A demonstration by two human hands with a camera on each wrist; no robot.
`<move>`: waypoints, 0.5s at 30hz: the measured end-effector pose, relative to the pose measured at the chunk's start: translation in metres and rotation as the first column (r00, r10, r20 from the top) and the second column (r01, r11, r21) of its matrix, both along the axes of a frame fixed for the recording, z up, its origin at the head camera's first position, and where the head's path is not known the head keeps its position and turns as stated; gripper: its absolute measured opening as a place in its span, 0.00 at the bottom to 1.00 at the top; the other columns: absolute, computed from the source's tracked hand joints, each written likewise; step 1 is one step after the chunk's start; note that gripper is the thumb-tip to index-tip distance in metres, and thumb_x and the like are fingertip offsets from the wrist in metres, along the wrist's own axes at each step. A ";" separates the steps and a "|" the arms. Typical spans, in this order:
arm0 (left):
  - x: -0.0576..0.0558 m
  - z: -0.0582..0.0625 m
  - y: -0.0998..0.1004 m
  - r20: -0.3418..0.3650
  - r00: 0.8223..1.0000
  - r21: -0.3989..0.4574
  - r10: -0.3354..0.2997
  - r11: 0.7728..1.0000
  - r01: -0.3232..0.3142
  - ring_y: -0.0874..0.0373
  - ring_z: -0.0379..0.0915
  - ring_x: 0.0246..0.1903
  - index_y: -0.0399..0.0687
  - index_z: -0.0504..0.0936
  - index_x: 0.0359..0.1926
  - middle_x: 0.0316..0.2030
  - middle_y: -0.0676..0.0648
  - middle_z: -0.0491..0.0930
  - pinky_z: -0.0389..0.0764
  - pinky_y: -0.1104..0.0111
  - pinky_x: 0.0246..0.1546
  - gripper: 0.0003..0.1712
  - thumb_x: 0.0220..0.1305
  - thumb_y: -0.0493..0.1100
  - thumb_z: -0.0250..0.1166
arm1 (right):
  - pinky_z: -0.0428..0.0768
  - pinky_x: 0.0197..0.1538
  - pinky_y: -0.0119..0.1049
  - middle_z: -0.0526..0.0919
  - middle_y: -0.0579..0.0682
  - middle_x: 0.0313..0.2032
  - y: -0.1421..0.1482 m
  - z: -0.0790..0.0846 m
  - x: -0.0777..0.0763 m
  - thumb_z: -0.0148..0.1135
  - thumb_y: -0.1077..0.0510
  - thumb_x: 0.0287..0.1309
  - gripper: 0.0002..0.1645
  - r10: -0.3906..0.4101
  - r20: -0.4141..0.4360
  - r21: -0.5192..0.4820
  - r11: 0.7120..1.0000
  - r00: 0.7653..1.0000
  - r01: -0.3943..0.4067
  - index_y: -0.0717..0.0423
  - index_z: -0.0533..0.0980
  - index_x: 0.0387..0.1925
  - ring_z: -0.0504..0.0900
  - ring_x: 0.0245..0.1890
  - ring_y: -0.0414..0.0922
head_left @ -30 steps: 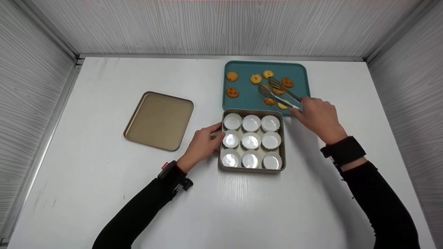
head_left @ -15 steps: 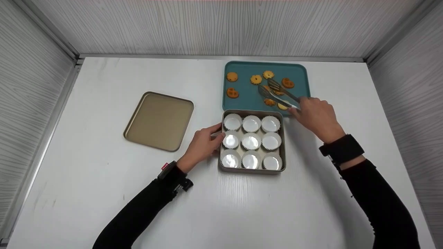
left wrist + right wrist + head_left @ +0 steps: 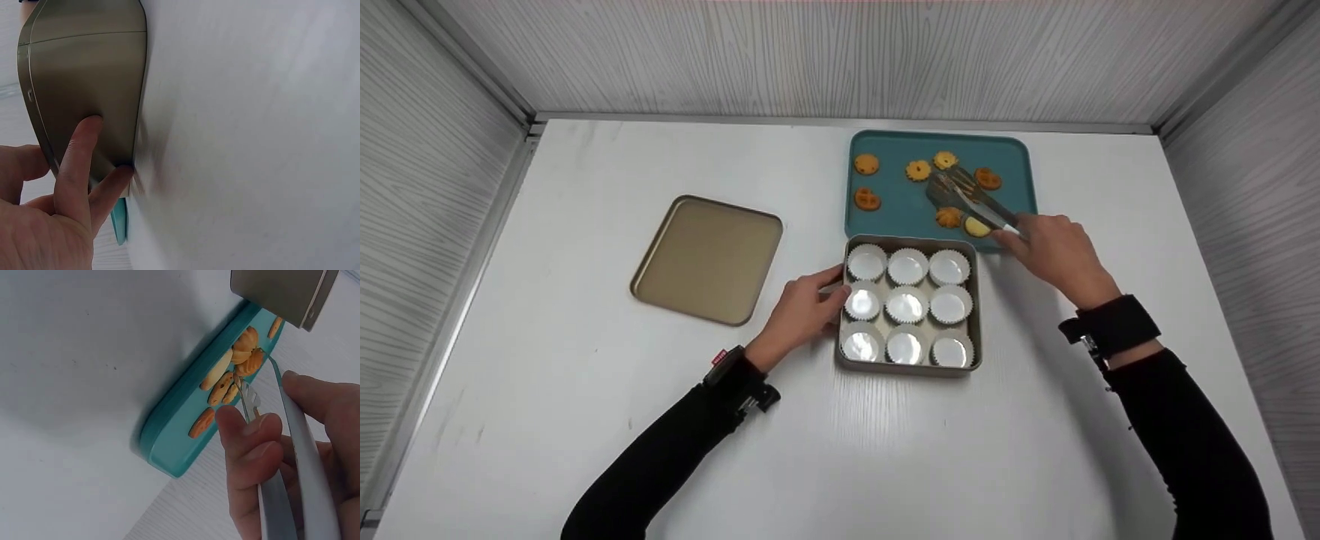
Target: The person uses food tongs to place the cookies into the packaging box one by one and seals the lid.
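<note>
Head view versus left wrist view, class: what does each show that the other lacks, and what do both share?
Only head: white fluted baking cups, cookies, tongs and a gold tray or lid.
Only left wrist: the outer wall of the tin where fingertips of the left hand touch it.
Both: tin, left hand, teal tray and white table.

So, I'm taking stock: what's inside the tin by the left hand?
The tin holds nine white cups in three rows of three, all looking empty. Its floor shows between them; whatever lies directly beneath the cups is hidden.
</note>
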State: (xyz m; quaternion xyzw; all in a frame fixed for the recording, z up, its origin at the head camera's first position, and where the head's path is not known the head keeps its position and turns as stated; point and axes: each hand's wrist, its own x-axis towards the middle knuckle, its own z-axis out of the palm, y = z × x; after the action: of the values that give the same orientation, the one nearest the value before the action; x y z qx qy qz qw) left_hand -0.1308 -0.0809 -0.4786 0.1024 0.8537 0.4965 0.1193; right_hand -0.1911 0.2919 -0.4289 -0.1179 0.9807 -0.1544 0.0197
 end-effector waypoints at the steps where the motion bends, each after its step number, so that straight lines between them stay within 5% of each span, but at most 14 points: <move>1: 0.000 0.000 0.000 -0.002 1.000 -0.001 0.000 1.000 0.000 0.48 0.79 0.60 0.41 0.72 0.73 0.64 0.41 0.79 0.76 0.58 0.63 0.29 0.77 0.47 0.59 | 0.63 0.22 0.40 0.67 0.49 0.18 0.001 0.000 0.000 0.58 0.44 0.75 0.28 -0.004 0.013 -0.013 1.000 1.000 0.004 0.56 0.69 0.22 0.66 0.19 0.47; 10: 0.002 0.000 -0.001 0.021 1.000 0.023 -0.010 1.000 0.009 0.48 0.81 0.58 0.40 0.71 0.74 0.65 0.40 0.78 0.79 0.60 0.60 0.29 0.77 0.46 0.59 | 0.70 0.29 0.47 0.76 0.54 0.22 0.010 0.000 0.003 0.54 0.40 0.77 0.29 -0.010 0.090 -0.070 0.997 0.996 0.017 0.62 0.78 0.35 0.74 0.25 0.53; 15: 0.002 0.001 0.001 0.018 1.000 0.023 -0.010 1.000 0.009 0.48 0.81 0.57 0.41 0.71 0.74 0.65 0.40 0.78 0.80 0.60 0.58 0.29 0.77 0.46 0.58 | 0.75 0.35 0.55 0.84 0.63 0.34 0.016 0.004 0.012 0.54 0.40 0.77 0.31 0.001 0.070 -0.107 0.994 0.998 0.006 0.67 0.81 0.47 0.80 0.32 0.58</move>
State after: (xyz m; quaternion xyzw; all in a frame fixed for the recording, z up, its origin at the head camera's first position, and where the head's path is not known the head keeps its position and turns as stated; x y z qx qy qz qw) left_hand -0.1291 -0.0803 -0.4772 0.1034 0.8464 0.5065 0.1282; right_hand -0.1792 0.3080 -0.4249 -0.1121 0.9699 -0.2110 0.0472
